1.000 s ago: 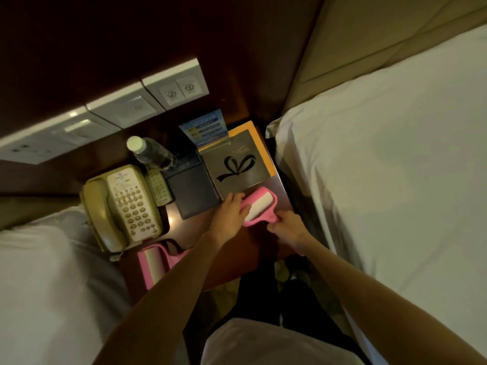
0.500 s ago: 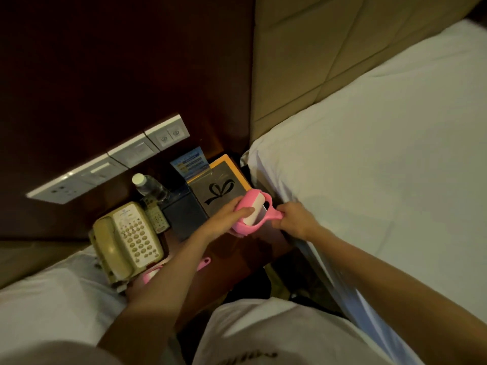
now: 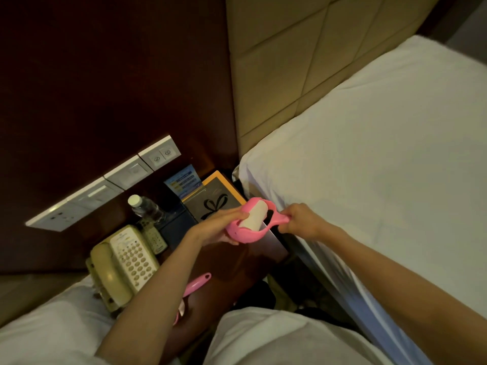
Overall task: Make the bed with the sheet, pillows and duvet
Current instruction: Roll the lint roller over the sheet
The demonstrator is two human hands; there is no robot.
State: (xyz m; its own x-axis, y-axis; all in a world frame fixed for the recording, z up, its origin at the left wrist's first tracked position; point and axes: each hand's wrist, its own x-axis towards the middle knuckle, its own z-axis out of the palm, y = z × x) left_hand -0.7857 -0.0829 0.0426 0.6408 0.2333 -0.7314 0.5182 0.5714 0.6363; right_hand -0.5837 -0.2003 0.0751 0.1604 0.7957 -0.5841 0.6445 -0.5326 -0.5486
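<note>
1. A second pink roller point(image 3: 199, 283) lies on the dark table point(image 3: 237, 262), partly hidden under the left forearm and beside a cream telephone point(image 3: 123, 264).
2. Above the table, the left hand point(image 3: 218, 227) grips the pink shell of a lint roller point(image 3: 253, 219), its fingers point(image 3: 234, 214) wrapped round it. The right hand point(image 3: 300, 219) pinches the handle.
3. The white sheet point(image 3: 382, 159) lies spread flat over the bed at right, just beside the table.
4. Farther back, a water bottle point(image 3: 146, 209) stands below the wall switches point(image 3: 105, 191). A padded headboard point(image 3: 303, 61) rises behind the bed.
</note>
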